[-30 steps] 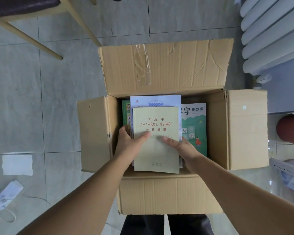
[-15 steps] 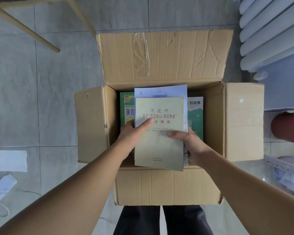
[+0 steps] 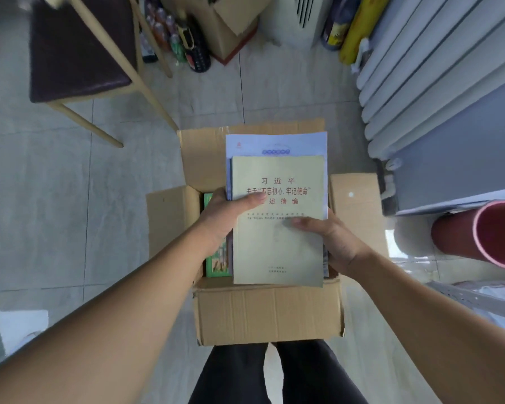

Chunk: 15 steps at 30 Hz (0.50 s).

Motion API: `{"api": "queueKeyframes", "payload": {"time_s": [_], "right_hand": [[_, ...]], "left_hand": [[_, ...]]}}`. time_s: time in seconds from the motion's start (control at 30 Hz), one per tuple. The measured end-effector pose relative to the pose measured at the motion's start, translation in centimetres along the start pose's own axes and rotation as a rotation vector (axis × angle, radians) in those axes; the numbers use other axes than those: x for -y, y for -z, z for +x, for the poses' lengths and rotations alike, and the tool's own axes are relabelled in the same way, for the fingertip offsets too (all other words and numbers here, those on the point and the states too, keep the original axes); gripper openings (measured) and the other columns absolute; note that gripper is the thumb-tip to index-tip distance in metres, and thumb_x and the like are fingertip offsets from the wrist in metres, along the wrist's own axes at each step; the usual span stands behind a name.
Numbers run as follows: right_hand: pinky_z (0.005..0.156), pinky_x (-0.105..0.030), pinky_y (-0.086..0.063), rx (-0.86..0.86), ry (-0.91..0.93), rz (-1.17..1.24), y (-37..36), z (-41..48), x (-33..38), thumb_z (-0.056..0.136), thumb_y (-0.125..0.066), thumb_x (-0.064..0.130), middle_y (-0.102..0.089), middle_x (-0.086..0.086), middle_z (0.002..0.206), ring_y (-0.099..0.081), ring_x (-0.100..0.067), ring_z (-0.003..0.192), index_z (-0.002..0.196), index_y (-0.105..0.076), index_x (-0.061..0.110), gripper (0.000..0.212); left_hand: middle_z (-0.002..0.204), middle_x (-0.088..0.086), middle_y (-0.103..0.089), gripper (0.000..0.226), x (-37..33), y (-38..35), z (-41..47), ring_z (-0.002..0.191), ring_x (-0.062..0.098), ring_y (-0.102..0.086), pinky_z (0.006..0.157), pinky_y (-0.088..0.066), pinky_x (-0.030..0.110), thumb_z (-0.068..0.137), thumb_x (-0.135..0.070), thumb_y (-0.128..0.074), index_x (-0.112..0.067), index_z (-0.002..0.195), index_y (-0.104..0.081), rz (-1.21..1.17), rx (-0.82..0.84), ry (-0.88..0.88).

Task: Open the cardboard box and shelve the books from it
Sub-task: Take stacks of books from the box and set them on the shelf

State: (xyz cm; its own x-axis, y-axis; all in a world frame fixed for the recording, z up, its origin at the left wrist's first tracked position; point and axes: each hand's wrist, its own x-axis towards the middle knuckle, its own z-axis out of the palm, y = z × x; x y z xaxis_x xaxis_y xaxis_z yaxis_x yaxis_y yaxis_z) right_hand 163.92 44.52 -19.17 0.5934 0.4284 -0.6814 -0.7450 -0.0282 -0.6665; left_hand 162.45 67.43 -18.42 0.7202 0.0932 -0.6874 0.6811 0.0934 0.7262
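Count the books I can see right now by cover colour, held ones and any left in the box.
Pale yellow book, top of the held stack: 1
White-and-blue book, under it: 1
Green book, in the cardboard box: 1
Total: 3 visible; the stack may hide more.

1. The cardboard box (image 3: 268, 313) is showing matt, creased brown board.
2. The yellow book (image 3: 277, 243) is presenting a matt paper cover.
3. The floor tiles (image 3: 56, 199) are looking smooth and faintly glossy.
4. The chair (image 3: 79, 51) is pairing pale wood with dark cloth.
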Motion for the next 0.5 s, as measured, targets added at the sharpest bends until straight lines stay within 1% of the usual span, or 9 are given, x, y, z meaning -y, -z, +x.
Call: {"api": "queueKeyframes", "payload": {"time_s": [0.07,0.13,0.17,0.27,0.33,0.4,0.43,0.5], "right_hand": [[0.098,-0.046,-0.059,-0.034,0.061,-0.024,-0.5,-2.0,3.3,0.079,-0.079,0.027,-0.079,-0.003,0.126,-0.075,-0.029,0.116,0.137,-0.063,0.021,0.06],[0.108,-0.051,-0.054,-0.06,0.127,-0.036,-1.0,-4.2,6.8,0.075,-0.086,0.036,-0.078,-0.001,0.128,-0.073,-0.027,0.121,0.138,-0.062,0.02,0.069],[0.11,-0.053,-0.052,-0.071,0.159,-0.036,-1.3,-5.5,8.7,0.074,-0.087,0.038,-0.078,-0.001,0.129,-0.073,-0.026,0.121,0.138,-0.062,0.02,0.071],[0.108,-0.053,-0.054,-0.069,0.275,-0.041,-1.8,-10.3,14.5,0.083,-0.077,0.031,-0.079,0.0,0.127,-0.075,-0.025,0.116,0.133,-0.067,0.022,0.052],[0.106,-0.053,-0.055,-0.075,0.346,-0.05,-2.0,-13.7,18.1,0.085,-0.074,0.028,-0.08,-0.002,0.125,-0.077,-0.025,0.112,0.127,-0.07,0.023,0.043],[0.108,-0.058,-0.053,-0.103,0.419,-0.042,-1.9,-17.1,21.1,0.084,-0.075,0.029,-0.079,-0.004,0.125,-0.076,-0.03,0.113,0.128,-0.07,0.02,0.045],[0.109,-0.06,-0.052,-0.132,0.453,-0.045,-1.8,-18.8,22.4,0.084,-0.076,0.029,-0.079,-0.005,0.125,-0.075,-0.032,0.115,0.13,-0.07,0.019,0.047],[0.108,-0.061,-0.052,-0.193,0.532,-0.045,-1.6,-22.5,24.6,0.084,-0.076,0.029,-0.079,-0.006,0.126,-0.075,-0.034,0.114,0.131,-0.07,0.018,0.048]], "left_hand": [[0.102,0.0,-0.084,0.02,-3.7,-0.9,-2.1,0.093,0.013,-0.081,0.082,-0.062,0.026,0.089,-0.013,-0.08,-0.018,0.109,-0.079,-0.013,0.001,-0.07],[0.104,0.001,-0.084,0.018,-7.6,-1.8,-4.3,0.094,0.015,-0.081,0.083,-0.064,0.027,0.092,-0.012,-0.077,-0.018,0.109,-0.079,-0.009,0.015,-0.146],[0.103,0.001,-0.084,0.017,-9.7,-2.3,-5.5,0.093,0.015,-0.081,0.081,-0.064,0.027,0.092,-0.01,-0.076,-0.018,0.108,-0.078,-0.012,0.024,-0.184],[0.095,-0.004,-0.085,0.018,-16.4,-4.1,-9.7,0.086,0.01,-0.081,0.071,-0.062,0.022,0.095,-0.004,-0.072,-0.018,0.105,-0.078,-0.013,0.067,-0.303],[0.098,-0.004,-0.084,0.022,-20.5,-5.4,-12.5,0.087,0.009,-0.081,0.07,-0.061,0.02,0.095,-0.003,-0.07,-0.016,0.111,-0.077,0.001,0.104,-0.38],[0.107,-0.003,-0.084,0.029,-24.3,-6.9,-15.1,0.092,0.01,-0.081,0.072,-0.062,0.02,0.094,-0.003,-0.071,-0.014,0.121,-0.074,0.01,0.137,-0.467],[0.109,-0.002,-0.083,0.03,-26.0,-7.7,-16.2,0.093,0.01,-0.081,0.074,-0.062,0.021,0.094,-0.004,-0.072,-0.014,0.122,-0.074,0.014,0.16,-0.511],[0.108,-0.001,-0.084,0.026,-29.1,-9.5,-18.7,0.094,0.013,-0.081,0.077,-0.063,0.024,0.094,-0.004,-0.071,-0.018,0.115,-0.076,0.037,0.234,-0.587]]}}
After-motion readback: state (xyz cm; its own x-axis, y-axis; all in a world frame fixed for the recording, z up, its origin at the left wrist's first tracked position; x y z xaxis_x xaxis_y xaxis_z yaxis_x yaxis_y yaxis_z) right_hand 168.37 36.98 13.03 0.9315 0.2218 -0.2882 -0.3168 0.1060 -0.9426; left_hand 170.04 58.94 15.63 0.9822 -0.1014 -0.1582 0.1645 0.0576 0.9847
